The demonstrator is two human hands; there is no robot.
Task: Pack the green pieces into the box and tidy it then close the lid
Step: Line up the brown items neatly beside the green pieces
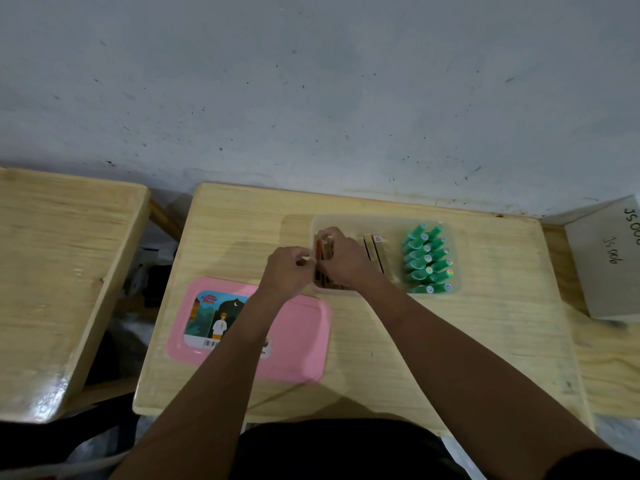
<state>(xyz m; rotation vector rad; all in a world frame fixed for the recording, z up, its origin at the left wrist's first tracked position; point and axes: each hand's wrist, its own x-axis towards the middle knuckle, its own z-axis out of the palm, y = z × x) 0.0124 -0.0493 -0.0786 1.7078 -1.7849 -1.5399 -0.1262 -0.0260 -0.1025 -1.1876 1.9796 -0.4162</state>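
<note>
The pink lid (298, 341) lies on the desk (450, 341), lower left of centre. Above it, the left hand (287, 268) curls at the left wall of the clear box (388, 221); whether its grip holds anything, I cannot tell. The right hand (343, 259) grips brown pieces (375, 251) inside. The green pieces (427, 259) fill the box's right end.

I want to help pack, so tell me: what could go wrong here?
The brown packets stand on edge where the right hand grips them; they might topple. Jolting the box could scatter the stacked green pieces. The left forearm hangs over the pink lid and might knock it.
</note>
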